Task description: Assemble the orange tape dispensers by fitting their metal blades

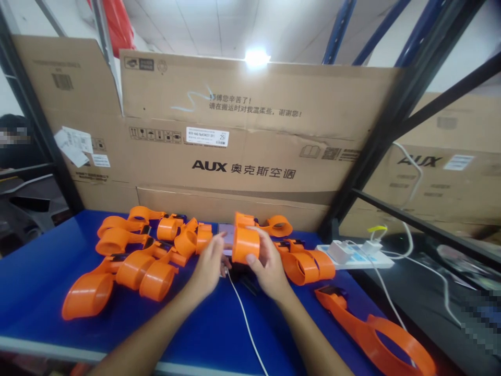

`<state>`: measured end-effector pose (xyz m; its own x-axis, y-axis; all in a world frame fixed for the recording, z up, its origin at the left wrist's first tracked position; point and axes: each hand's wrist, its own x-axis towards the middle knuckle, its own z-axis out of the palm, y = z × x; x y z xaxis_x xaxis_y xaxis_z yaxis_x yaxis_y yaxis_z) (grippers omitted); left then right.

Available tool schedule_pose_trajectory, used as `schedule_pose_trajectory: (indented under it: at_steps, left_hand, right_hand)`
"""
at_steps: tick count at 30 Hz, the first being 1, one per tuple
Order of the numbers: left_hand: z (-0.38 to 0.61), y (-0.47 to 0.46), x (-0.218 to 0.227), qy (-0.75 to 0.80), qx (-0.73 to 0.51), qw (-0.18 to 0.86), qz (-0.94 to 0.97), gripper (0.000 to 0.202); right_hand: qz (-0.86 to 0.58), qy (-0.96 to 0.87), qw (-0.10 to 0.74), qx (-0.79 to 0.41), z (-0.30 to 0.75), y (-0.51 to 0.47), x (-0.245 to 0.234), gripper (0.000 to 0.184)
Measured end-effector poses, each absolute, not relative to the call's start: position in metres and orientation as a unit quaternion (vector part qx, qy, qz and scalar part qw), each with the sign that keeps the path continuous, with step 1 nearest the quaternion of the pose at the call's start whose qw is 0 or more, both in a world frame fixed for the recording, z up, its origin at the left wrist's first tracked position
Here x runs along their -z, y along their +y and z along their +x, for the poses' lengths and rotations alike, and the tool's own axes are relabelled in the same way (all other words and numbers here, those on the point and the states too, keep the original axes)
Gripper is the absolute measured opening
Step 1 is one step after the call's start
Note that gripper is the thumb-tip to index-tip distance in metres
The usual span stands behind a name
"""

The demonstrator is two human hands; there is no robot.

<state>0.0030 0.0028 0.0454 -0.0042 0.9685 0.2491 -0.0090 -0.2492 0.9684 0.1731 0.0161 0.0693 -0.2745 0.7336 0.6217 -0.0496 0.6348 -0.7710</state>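
Right hand point(272, 266) gripped orange ring piece point(247, 245) above blue counter point(211, 326), between thumb and fingers. Left hand point(209, 266) was just beside piece; from here, couldn't tell whether its fingers held anything.

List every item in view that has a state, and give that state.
Held orange piece: gripped in the right hand
Left hand: beside that piece, grip unclear
Lower-right orange piece: lying down
Power strip: plugs inserted
White cable: unwound
Cardboard: standing upright
Ceiling light: lit
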Motion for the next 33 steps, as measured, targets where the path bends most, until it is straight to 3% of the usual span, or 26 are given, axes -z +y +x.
schedule_pose_trajectory:
  at_steps: [5,11,15,19,24,33]
  left_hand:
    - [-0.009,-0.042,-0.065,0.463,-0.384,0.145,0.786,0.047]
    - [-0.093,-0.016,-0.125,0.559,-0.273,-0.064,0.78,0.041]
    - [-0.156,0.04,-0.13,0.676,-0.144,-0.081,0.718,0.055]
    - [-0.183,0.073,-0.099,0.695,-0.12,0.003,0.709,0.07]
    - [-0.181,0.086,-0.079,0.685,-0.165,0.024,0.709,0.052]
    - [-0.187,0.08,-0.112,0.678,-0.24,-0.01,0.694,0.037]
  right_hand:
    - [-0.255,-0.656,0.583,-0.407,0.172,0.022,-0.073,0.063]
    - [-0.261,-0.638,0.529,-0.495,0.155,0.02,-0.068,0.069]
    - [-0.277,-0.62,0.489,-0.547,0.137,0.025,-0.06,0.071]
    - [-0.291,-0.607,0.439,-0.595,0.122,0.036,-0.052,0.076]
    - [-0.318,-0.611,0.441,-0.576,0.108,0.047,-0.047,0.071]
    - [-0.359,-0.67,0.46,-0.459,0.088,0.065,-0.032,0.046]
